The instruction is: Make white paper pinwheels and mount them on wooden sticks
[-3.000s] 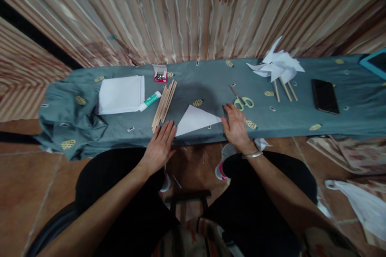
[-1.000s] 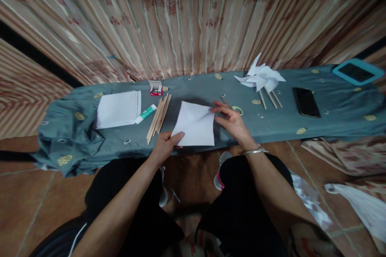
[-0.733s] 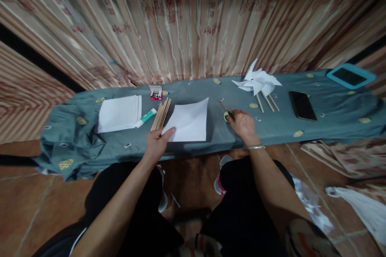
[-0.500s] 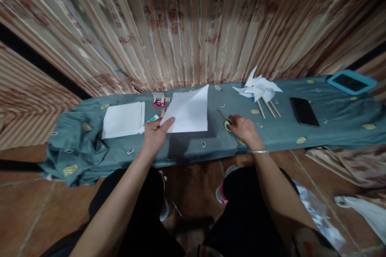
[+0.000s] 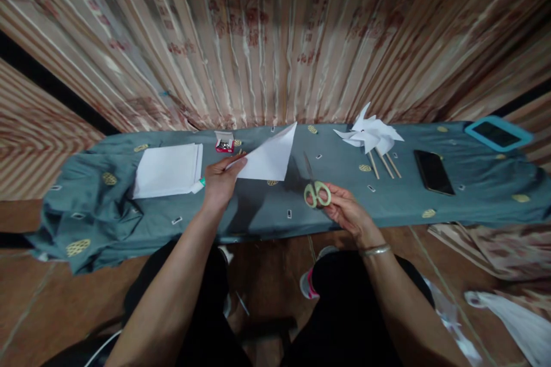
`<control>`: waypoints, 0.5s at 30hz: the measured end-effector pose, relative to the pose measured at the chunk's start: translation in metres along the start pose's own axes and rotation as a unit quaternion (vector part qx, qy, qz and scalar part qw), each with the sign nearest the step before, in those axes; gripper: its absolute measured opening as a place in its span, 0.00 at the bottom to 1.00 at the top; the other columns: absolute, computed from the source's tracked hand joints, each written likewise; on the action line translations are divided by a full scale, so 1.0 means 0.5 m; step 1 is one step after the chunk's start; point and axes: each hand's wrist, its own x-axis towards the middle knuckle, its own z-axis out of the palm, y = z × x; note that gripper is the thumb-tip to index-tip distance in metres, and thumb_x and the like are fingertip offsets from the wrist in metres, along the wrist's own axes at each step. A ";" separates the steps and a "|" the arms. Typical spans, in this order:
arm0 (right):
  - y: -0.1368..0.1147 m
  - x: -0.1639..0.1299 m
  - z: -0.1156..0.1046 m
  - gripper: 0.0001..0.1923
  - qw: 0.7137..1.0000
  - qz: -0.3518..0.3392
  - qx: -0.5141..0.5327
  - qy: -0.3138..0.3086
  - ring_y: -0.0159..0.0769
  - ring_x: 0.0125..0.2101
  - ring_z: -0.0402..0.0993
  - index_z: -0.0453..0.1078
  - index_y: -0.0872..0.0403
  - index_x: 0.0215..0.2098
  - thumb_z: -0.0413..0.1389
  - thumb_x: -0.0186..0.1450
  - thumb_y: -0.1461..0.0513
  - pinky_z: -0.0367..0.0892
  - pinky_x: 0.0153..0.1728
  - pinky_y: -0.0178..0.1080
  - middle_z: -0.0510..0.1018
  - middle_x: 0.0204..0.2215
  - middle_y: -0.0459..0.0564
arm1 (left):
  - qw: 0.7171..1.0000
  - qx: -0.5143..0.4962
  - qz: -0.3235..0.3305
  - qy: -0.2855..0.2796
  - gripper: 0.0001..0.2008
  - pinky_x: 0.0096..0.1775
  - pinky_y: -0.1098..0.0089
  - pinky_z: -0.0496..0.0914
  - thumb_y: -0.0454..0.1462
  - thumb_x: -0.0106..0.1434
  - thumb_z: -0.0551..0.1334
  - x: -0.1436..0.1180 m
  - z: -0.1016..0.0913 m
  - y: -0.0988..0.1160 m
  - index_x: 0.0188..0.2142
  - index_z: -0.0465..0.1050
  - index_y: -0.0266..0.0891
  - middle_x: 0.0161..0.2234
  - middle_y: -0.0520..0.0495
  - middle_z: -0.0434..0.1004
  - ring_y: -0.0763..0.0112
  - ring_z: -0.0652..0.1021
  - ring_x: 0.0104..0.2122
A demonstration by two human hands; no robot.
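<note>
My left hand [image 5: 222, 179] pinches a white sheet of paper [image 5: 269, 157] at its left corner, holding it tilted above the cloth-covered table [image 5: 275, 223]. A pair of scissors [image 5: 317, 193] with pale green handles is in my right hand [image 5: 348, 206], gripped by the right handle loop. Its blades point away from me, towards the back of the table, and are apart from the paper. Left of my left hand lies a stack of white paper [image 5: 166, 172]. Behind that hand sits a small red box [image 5: 224, 143] with its lid up and small shiny pieces inside.
White paper pinwheels [image 5: 372, 132] on wooden sticks lie right of the scissors. Further right are a black phone [image 5: 434, 172] and a blue-framed tablet [image 5: 498, 133]. A patterned curtain [image 5: 267, 40] hangs along the back edge. Plastic bags [image 5: 512, 321] lie on the floor at right.
My right hand has lifted the scissors off the table and brought them slightly left and nearer to me. The paper in my left hand has tilted and looks narrower.
</note>
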 end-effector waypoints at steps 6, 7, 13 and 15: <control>0.033 0.000 0.023 0.17 0.996 0.061 0.055 -0.044 0.32 0.29 0.79 0.78 0.53 0.34 0.72 0.49 0.56 0.72 0.28 0.30 0.83 0.32 0.49 | 0.999 -0.019 0.004 0.047 0.16 0.30 0.69 0.71 0.43 0.41 0.75 0.014 -0.011 0.022 0.27 0.82 0.35 0.26 0.48 0.81 0.69 0.76 0.25; 0.036 -0.004 0.027 0.18 0.995 0.067 0.049 -0.046 0.32 0.29 0.78 0.78 0.53 0.35 0.72 0.48 0.55 0.72 0.27 0.30 0.83 0.32 0.49 | 0.998 -0.018 0.007 0.054 0.16 0.30 0.69 0.71 0.43 0.40 0.75 0.016 -0.013 0.025 0.27 0.82 0.35 0.26 0.48 0.81 0.69 0.76 0.26; 0.035 -0.041 0.055 0.29 0.990 0.025 -0.048 -0.127 0.33 0.33 0.76 0.76 0.53 0.49 0.70 0.52 0.50 0.70 0.31 0.33 0.82 0.37 0.52 | 0.996 -0.019 0.020 0.086 0.13 0.28 0.69 0.71 0.41 0.40 0.74 0.023 -0.019 0.031 0.23 0.80 0.36 0.25 0.49 0.80 0.69 0.76 0.26; 0.033 -0.046 0.061 0.32 0.984 0.004 -0.084 -0.155 0.33 0.34 0.75 0.74 0.53 0.53 0.69 0.53 0.49 0.70 0.34 0.34 0.81 0.38 0.52 | 0.996 -0.006 0.021 0.085 0.11 0.27 0.70 0.70 0.41 0.41 0.74 0.019 -0.020 0.030 0.22 0.80 0.37 0.23 0.50 0.79 0.69 0.76 0.25</control>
